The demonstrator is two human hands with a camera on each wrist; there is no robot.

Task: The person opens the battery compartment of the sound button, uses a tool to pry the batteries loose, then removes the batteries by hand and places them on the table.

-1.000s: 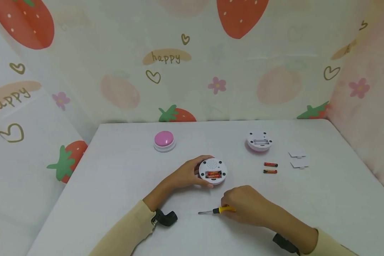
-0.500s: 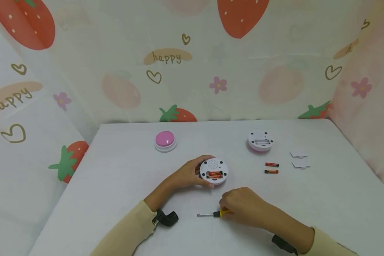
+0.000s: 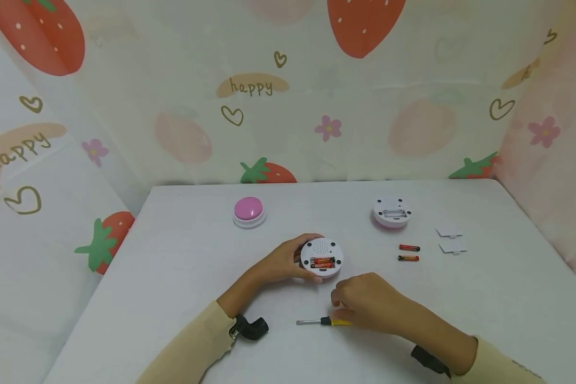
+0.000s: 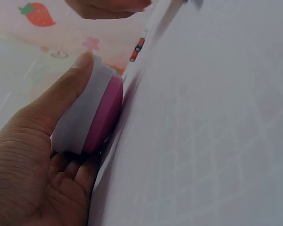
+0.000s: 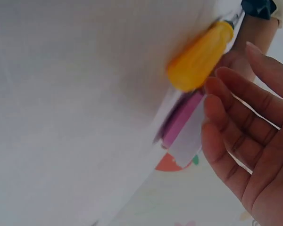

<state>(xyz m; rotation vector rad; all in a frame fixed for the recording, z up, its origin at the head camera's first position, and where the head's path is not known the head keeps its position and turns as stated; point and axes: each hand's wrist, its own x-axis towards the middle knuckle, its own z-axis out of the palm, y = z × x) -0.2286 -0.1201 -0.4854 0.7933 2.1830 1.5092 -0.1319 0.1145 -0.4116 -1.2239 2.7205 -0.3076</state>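
My left hand (image 3: 285, 261) grips a round white-and-pink push-button device (image 3: 322, 247) by its side, thumb at the front edge. Its underside faces up, and orange batteries (image 3: 323, 263) sit in the uncovered battery compartment. In the left wrist view the device's pink side (image 4: 106, 110) is toward the table. On the table in front lies a screwdriver (image 3: 341, 322) with a yellow handle, its blade pointing left. My right hand (image 3: 372, 301) is just over that handle. Seen from the right wrist, its fingers (image 5: 240, 117) are loosely bent, apart from the yellow handle (image 5: 200, 56), and hold nothing.
Another pink push-button device (image 3: 248, 212) stands upright at the back left. At the back right a third one (image 3: 392, 212) lies upside down, its compartment uncovered. Two loose batteries (image 3: 409, 253) and two white covers (image 3: 452, 245) lie to the right. A patterned backdrop (image 3: 269, 128) rises behind the table.
The right hand has let go of the screwdriver, which now lies on the table, and has risen slightly off it. The left hand keeps its grip on the push-button device.
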